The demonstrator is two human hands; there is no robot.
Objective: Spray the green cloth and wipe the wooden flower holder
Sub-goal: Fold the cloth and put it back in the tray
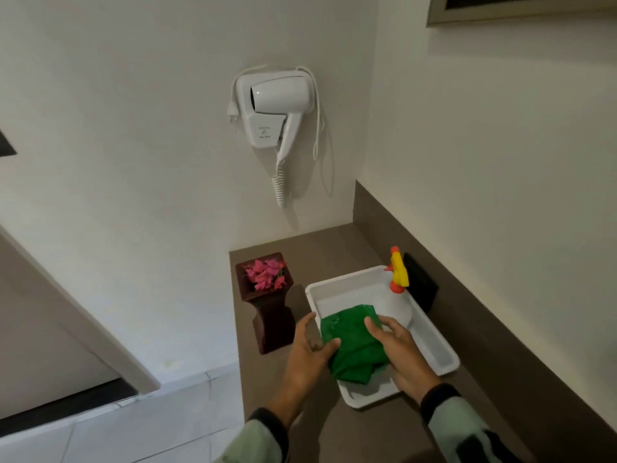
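Note:
A folded green cloth [354, 342] sits over the near half of a white tray [434, 339] on a brown counter. My left hand [309, 352] grips its left edge, thumb on top. My right hand [397, 349] holds its right side, fingers over the fold. A white spray bottle [397, 295] with a yellow and orange trigger head lies in the tray's far right corner, beyond the cloth. The dark wooden flower holder [270, 315] stands upright left of the tray, with pink flowers [265, 274] in its top.
The brown counter [334, 245] ends at a left edge beside the holder, with tiled floor below. A white hair dryer [277, 105] hangs on the wall above, its coiled cord dangling. A black box [420, 282] stands against the backsplash behind the tray.

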